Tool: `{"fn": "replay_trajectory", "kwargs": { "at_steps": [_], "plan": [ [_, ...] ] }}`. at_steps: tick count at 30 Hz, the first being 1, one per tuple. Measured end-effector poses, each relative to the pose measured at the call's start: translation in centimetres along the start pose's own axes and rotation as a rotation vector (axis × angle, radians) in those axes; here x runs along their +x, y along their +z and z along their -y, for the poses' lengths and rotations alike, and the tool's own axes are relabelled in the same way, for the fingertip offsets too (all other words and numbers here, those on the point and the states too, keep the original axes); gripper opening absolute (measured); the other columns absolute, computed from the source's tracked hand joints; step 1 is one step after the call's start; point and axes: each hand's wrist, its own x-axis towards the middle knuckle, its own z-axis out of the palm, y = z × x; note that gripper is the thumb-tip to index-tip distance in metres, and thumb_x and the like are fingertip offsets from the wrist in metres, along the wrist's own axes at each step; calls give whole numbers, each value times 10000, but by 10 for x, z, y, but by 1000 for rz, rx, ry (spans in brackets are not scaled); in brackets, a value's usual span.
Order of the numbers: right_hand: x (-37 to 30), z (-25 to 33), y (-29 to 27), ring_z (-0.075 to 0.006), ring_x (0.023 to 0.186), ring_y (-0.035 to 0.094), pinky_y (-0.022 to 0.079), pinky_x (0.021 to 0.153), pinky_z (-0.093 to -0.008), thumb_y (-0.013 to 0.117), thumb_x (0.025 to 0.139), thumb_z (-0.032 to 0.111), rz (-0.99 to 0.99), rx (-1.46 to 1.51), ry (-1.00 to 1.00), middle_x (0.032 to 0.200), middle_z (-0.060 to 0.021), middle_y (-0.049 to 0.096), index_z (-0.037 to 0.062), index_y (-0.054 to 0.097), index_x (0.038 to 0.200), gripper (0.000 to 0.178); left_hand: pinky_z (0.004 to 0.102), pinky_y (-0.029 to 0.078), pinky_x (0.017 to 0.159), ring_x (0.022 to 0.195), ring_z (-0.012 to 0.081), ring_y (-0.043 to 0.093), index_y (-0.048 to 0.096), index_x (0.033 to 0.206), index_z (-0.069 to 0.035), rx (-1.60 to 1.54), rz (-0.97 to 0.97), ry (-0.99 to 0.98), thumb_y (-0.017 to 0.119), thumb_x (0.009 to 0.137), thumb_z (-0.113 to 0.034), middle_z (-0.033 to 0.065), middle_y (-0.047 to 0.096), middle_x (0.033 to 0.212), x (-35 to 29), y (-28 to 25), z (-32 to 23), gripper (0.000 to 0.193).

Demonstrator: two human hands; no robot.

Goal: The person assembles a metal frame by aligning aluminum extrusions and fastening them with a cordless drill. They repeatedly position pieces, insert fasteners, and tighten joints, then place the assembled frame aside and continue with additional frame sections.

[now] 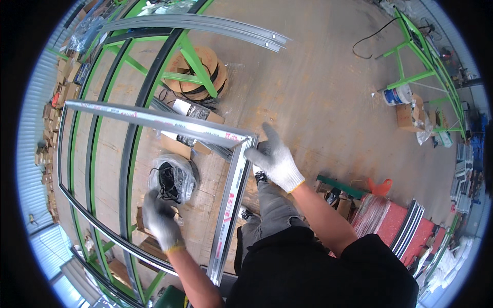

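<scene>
A rectangular metal window or door frame with printed film strips lies across a green rack with black-padded bars. My right hand, in a white and grey glove, is at the frame's right corner. Its thumb reaches over the corner and its fingers are spread apart, gripping nothing. Inside the frame's outline, above the opening, hovers my left hand in a matching glove. Its fingers look loosely bent and slightly blurred, with nothing visible in them.
Long grey profiles lie across the rack's far end. Beneath are a cable spool, an open carton and a plastic bag of black material. A red, wrapped stack stands right; another green rack and a bucket stand far right.
</scene>
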Motion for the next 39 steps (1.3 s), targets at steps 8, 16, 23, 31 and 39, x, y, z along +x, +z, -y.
{"fn": "replay_trajectory", "kwargs": {
  "at_steps": [8, 16, 23, 31, 39],
  "plan": [
    [-4, 13, 0, -354, 1146, 725, 563, 984, -440, 784, 950, 347, 97, -129, -111, 1219, -294, 702, -72, 350, 1562, 860, 374, 504, 980, 985, 240, 634, 717, 1083, -73, -350, 258, -248, 747, 968, -488, 41, 663, 989, 92, 174, 15, 432],
    [-3, 6, 40, -381, 932, 763, 591, 849, -442, 659, 1041, 268, -49, 26, -254, 1138, -291, 718, -184, 69, 1582, 919, 380, 532, 921, 950, 250, 633, 694, 1009, -60, -388, 83, -326, 758, 832, -290, 63, 636, 983, 93, 184, 22, 298],
    [8, 7, 43, -387, 1114, 709, 547, 985, -449, 681, 1028, 301, -78, 19, -291, 1249, -332, 666, -175, 134, 1580, 912, 358, 520, 912, 934, 240, 616, 695, 1012, -82, -378, 113, -399, 768, 820, -280, 59, 633, 971, 89, 190, 10, 286],
    [27, -8, 37, -475, 1103, 724, 588, 903, -441, 670, 991, 614, -177, -125, -280, 1168, -323, 717, -76, 242, 1614, 1024, 262, 488, 681, 740, 112, 615, 758, 1122, -15, 318, 289, -95, 747, 998, -404, 56, 702, 875, 67, 82, -16, 408],
    [-32, -39, 82, -319, 1147, 679, 526, 996, -367, 696, 970, 644, -408, 272, -239, 1331, -252, 681, -132, 312, 1592, 1067, 244, 360, 541, 592, 67, 430, 750, 1132, 3, 543, -492, 291, 766, 973, -469, -19, 564, 758, -8, -220, -41, 498]
  ]
}}
